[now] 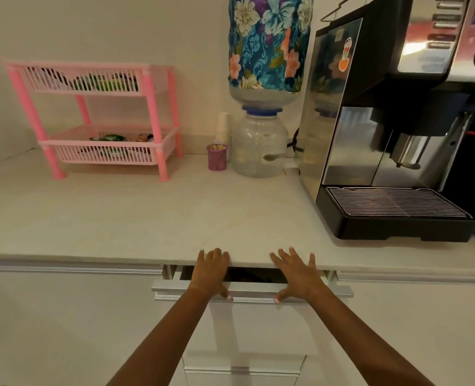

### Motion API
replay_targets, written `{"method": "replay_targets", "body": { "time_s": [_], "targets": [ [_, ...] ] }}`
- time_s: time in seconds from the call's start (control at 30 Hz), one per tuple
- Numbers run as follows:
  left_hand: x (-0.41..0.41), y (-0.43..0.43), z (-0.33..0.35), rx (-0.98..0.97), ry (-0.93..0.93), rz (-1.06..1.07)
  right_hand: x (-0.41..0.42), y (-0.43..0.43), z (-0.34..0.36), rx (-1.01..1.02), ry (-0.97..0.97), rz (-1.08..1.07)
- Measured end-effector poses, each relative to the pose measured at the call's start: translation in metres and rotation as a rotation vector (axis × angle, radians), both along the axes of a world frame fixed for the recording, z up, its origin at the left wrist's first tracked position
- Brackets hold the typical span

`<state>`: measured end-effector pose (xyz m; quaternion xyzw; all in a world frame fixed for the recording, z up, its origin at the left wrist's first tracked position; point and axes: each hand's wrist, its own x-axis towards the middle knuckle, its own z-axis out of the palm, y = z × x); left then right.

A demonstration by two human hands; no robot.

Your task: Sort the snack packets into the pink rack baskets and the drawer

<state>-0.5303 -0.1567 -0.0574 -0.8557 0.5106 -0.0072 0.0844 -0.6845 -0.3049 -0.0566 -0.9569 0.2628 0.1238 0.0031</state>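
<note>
A pink two-tier rack [152,107] stands at the back left of the counter. Snack packets [102,82] fill its upper basket, and more packets [108,138] lie in the lower basket. Below the counter edge a white drawer [254,291] is out only a narrow gap, with dark contents barely visible inside. My left hand [212,271] and my right hand [297,273] rest flat across the drawer front and the counter edge, fingers spread, thumbs on the drawer's handle strip. Neither hand holds a packet.
A small purple cup of sticks [217,157] and a stack of paper cups [222,126] stand beside a water dispenser [258,146] with a floral-covered bottle. A large coffee machine [384,135] occupies the right of the pale counter [147,218].
</note>
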Motion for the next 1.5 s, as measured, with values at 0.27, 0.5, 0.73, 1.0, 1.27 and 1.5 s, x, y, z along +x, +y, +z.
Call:
{"method": "replay_targets", "body": {
  "time_s": [0.27, 0.5, 0.73, 1.0, 1.27, 1.5],
  "targets": [
    [0.003, -0.007, 0.002, -0.072, 0.028, 0.004, 0.014, -0.001, 0.002, 0.010, -0.124, -0.033],
    [0.005, -0.008, -0.009, -0.295, -0.089, 0.027, 0.022, 0.001, -0.012, -0.221, -0.301, 0.015],
    [0.013, -0.017, -0.030, -0.451, -0.165, -0.033, 0.027, -0.005, -0.021, -0.268, -0.401, 0.044],
    [0.020, -0.018, -0.047, -0.588, -0.236, -0.081, 0.026, -0.013, -0.031, -0.215, -0.456, 0.081],
    [0.020, -0.019, -0.046, -0.613, -0.243, -0.079, 0.030, -0.008, -0.030, -0.259, -0.474, 0.044],
    [0.046, 0.011, -0.047, -0.652, -0.230, -0.172, 0.054, 0.009, 0.004, -0.118, -0.333, -0.056]
  ]
}}
